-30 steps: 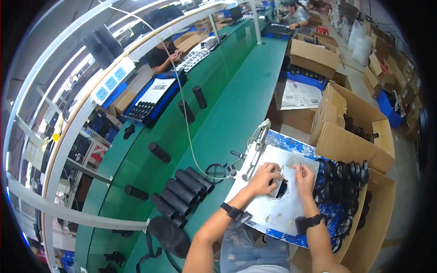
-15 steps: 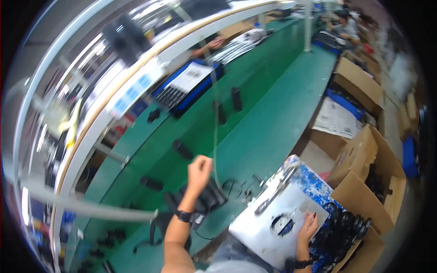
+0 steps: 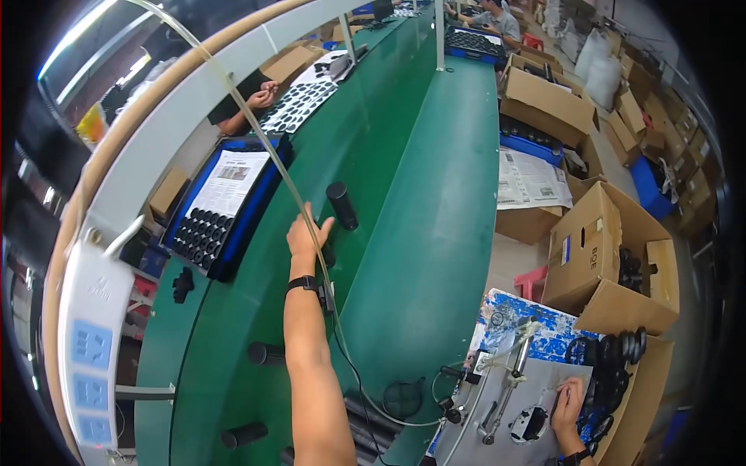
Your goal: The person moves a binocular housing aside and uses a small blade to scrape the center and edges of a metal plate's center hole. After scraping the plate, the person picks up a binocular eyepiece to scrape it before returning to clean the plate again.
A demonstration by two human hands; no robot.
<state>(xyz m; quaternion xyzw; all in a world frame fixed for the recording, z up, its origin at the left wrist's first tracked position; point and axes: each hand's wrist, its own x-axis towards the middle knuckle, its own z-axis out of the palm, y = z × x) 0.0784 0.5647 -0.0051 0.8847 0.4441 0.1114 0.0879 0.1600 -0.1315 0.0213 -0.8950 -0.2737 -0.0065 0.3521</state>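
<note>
We see our left hand stretched far out over the long green table, fingers spread wide open w/ nothing gripped. The nearest thing is a short black cylinder part lying on the table just beyond & to the right of the fingertips, close but apparently not touching. Its long axis runs roughly away from us, tilted a bit to the left at the far end, so it sits nearly in line w/ our forearm. A second dark piece peeks out just right of the palm, partly hidden; we can't tell if the hand touches it. A thin clear hose hangs down across the hand & runs back toward us.

Left hand is by far the nearer one to the cylinder. Our right hand is well apart from it, low at the near right, resting on a grey work mat w/ fingers curled around something small & thin; we can't make out what it is. A round black & white part lies just left of that hand.

Relative to the cylinder: more black cylinders lie nearer us on the table, a blue tray of small black round parts sits to the left, brown cardboard boxes well off right.
</note>
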